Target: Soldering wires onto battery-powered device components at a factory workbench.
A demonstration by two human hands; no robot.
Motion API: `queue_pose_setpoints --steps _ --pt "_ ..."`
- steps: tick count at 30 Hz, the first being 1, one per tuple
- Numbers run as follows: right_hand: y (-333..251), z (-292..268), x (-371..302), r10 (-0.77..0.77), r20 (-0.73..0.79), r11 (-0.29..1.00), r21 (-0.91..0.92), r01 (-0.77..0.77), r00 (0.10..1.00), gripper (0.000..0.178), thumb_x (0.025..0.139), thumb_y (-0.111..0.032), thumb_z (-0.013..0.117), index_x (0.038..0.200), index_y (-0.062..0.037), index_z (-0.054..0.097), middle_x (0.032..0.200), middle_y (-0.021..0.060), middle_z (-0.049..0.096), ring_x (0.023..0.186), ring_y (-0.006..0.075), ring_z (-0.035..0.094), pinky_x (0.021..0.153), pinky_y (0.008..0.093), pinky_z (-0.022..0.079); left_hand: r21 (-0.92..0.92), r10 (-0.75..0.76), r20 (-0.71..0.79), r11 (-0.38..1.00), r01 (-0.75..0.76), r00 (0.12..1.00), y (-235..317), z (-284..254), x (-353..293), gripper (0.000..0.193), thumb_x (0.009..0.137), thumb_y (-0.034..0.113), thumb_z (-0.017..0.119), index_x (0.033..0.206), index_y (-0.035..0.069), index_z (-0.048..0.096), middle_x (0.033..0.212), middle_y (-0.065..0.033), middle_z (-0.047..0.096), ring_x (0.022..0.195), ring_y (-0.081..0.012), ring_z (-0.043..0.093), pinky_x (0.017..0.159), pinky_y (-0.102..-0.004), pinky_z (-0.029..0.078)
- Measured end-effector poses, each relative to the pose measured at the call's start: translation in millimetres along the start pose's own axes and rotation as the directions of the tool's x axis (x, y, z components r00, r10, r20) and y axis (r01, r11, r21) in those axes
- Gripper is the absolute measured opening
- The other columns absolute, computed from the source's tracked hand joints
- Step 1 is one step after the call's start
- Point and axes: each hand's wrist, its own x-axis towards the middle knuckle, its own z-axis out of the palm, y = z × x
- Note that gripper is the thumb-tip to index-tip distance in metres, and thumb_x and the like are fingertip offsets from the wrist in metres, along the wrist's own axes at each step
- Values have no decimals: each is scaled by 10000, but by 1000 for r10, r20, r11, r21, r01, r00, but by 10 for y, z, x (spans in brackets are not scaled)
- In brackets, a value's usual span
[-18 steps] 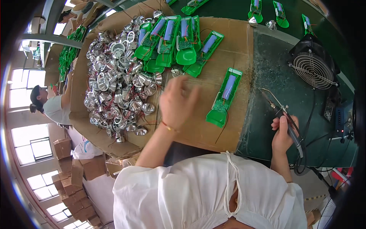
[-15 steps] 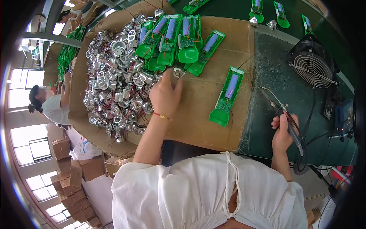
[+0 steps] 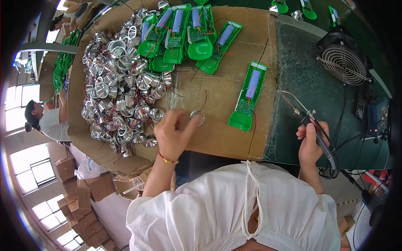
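My left hand (image 3: 172, 133) is closed, thumb and fingers pinching a small silver reflector cup (image 3: 197, 118) low over the cardboard; a thin wire rises from the cup. My right hand (image 3: 312, 144) grips the dark handle of a soldering iron (image 3: 319, 140), its tip and thin curved metal tube angled up and left. Between the hands lies a green plastic housing (image 3: 240, 121) with a purple cylindrical battery (image 3: 253, 83), a small circuit board and loose wires. Left of my left hand, a big heap of silver reflector cups (image 3: 121, 79) with red and black wires fills a cardboard box.
Several green housings with batteries (image 3: 178, 21) overlap at the back of the cardboard sheet (image 3: 217, 140). A round-grilled fan (image 3: 344, 69) and a blue powered box (image 3: 377, 119) stand at right, with cables nearby. Another person (image 3: 46, 117) is at far left, beside green parts (image 3: 65, 67).
My left hand has come back toward me from the stacked housings, bringing the reflector cup with it. My right hand keeps its hold on the soldering iron. The whole view has shifted slightly.
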Motion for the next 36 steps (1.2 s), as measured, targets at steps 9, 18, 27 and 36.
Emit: queue_pose_setpoints --steps 9,18,27,36 --pt "-98 69 -146 3 79 998 58 -7 997 180 812 -102 568 906 24 480 677 123 587 528 127 548 486 220 457 -91 69 157 994 -55 985 74 420 304 181 756 210 648 744 31 624 671 -67 595 573 -207 574 496 -309 440" --pt "-131 86 -262 -54 425 997 -24 71 903 137 792 -56 555 848 16 453 754 124 542 581 130 564 501 234 481 -485 -137 345 821 301 929 508 432 37 140 764 120 652 757 -15 615 634 -38 603 561 -62 547 522 -202 436" --pt "-93 191 -269 10 370 998 -64 15 929 170 784 -85 620 834 21 498 688 96 604 608 116 579 553 242 465 -479 -36 328 855 199 944 490 549 21 120 760 72 662 735 -23 594 796 -22 512 640 -64 512 565 -189 421" --pt "-163 235 -259 74 394 991 -128 -25 916 168 787 -77 612 846 24 492 691 98 603 600 110 582 550 240 473 -495 -11 307 852 169 952 460 580 27 108 741 80 661 731 -12 606 778 -47 536 602 -93 525 541 -213 428"
